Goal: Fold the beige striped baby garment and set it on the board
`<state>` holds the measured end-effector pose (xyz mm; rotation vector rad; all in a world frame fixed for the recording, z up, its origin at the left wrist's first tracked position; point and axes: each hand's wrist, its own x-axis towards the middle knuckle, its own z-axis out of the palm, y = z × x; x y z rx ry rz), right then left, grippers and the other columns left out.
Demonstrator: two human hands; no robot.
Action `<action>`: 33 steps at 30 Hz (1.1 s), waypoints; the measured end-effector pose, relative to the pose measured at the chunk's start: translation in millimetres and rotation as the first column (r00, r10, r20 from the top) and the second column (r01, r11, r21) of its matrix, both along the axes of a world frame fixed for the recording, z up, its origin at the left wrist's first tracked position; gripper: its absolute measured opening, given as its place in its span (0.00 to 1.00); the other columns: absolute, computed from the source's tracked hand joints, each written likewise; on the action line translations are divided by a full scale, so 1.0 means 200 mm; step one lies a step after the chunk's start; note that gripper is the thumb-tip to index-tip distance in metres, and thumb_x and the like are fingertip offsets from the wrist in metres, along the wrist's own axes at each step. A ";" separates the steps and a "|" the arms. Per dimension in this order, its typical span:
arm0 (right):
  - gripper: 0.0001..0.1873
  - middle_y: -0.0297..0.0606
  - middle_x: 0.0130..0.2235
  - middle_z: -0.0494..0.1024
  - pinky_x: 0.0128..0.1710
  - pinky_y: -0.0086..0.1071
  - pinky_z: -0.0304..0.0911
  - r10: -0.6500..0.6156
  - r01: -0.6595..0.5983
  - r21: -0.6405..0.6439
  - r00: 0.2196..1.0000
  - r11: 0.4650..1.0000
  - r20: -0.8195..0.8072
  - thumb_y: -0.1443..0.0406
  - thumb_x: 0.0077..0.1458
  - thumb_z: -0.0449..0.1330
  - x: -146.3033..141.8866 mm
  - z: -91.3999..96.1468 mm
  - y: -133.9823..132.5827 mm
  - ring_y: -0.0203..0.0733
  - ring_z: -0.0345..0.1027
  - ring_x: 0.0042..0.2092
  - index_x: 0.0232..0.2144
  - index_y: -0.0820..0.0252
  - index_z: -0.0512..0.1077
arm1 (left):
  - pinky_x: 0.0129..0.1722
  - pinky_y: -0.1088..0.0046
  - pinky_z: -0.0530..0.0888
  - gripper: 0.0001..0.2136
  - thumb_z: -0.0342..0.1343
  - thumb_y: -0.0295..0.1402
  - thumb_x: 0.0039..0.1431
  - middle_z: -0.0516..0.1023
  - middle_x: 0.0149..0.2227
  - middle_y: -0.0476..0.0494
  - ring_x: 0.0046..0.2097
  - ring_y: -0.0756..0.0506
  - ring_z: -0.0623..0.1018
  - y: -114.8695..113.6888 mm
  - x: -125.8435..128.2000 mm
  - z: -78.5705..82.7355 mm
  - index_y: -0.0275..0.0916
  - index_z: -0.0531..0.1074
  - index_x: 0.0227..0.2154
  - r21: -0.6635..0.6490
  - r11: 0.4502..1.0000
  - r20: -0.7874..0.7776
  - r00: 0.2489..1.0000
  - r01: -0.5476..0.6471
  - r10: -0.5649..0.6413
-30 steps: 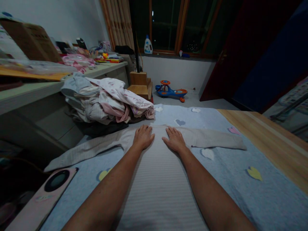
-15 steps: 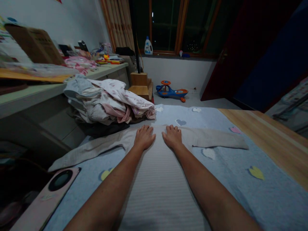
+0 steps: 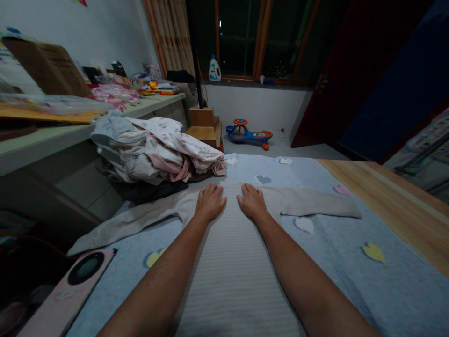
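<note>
Left hand (image 3: 210, 202): you're resting it loosely open, gripping nothing, on the striped top (image 3: 236, 262)
Right hand (image 3: 251, 201): doing the same
Clothes pile (image 3: 157, 147): sitting beyond your left hand

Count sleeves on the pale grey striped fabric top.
2: left sleeve, ending near the pink rectangular phone; right sleeve, stretched across the light-blue heart-patterned cloth. Neither looks hidden.

The left hand (image 3: 210, 202) and right hand (image 3: 251, 201) are covering patches of the striped top (image 3: 238, 271), whose near end is running past the view's bottom edge. Nearer and left of both hands, that edge is also cutting off a pink phone (image 3: 65, 299).
</note>
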<state>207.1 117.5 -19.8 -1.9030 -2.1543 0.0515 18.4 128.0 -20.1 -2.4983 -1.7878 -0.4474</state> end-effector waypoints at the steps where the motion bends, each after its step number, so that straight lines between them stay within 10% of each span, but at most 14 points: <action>1: 0.29 0.50 0.68 0.60 0.64 0.47 0.44 -0.003 0.002 -0.018 1.000 1.000 -0.009 0.57 0.66 0.47 0.00 0.00 0.01 0.50 0.50 0.67 0.64 0.65 0.60 | 0.60 0.55 0.61 0.19 0.47 0.43 0.66 0.70 0.59 0.38 0.64 0.37 0.63 0.00 0.00 0.00 0.43 0.68 0.56 -0.001 1.000 0.005 1.000 -0.001 0.001; 13: 0.25 0.47 0.65 0.65 0.66 0.39 0.45 0.240 -0.243 -0.029 0.968 0.970 -0.077 0.62 0.63 0.53 0.04 0.01 0.03 0.44 0.54 0.66 0.60 0.64 0.66 | 0.60 0.56 0.62 0.19 0.49 0.42 0.64 0.70 0.58 0.39 0.62 0.38 0.65 0.02 0.00 0.00 0.44 0.68 0.55 0.003 1.000 0.014 1.000 0.003 -0.003; 28: 0.37 0.56 0.70 0.52 0.68 0.45 0.40 0.043 -0.046 -0.088 0.998 0.995 -0.036 0.52 0.65 0.50 0.04 -0.01 0.05 0.53 0.44 0.70 0.67 0.73 0.55 | 0.63 0.52 0.59 0.22 0.44 0.41 0.67 0.64 0.66 0.37 0.67 0.38 0.61 0.04 0.00 -0.04 0.41 0.65 0.60 -0.037 0.998 -0.001 0.999 0.045 -0.045; 33: 0.27 0.50 0.67 0.60 0.67 0.42 0.42 0.160 -0.159 0.021 0.985 0.987 -0.066 0.62 0.63 0.55 0.04 -0.01 0.05 0.48 0.50 0.68 0.62 0.67 0.64 | 0.63 0.51 0.59 0.21 0.45 0.41 0.67 0.64 0.67 0.38 0.68 0.37 0.61 0.04 0.00 -0.03 0.43 0.65 0.60 -0.050 0.998 -0.001 0.999 0.035 -0.035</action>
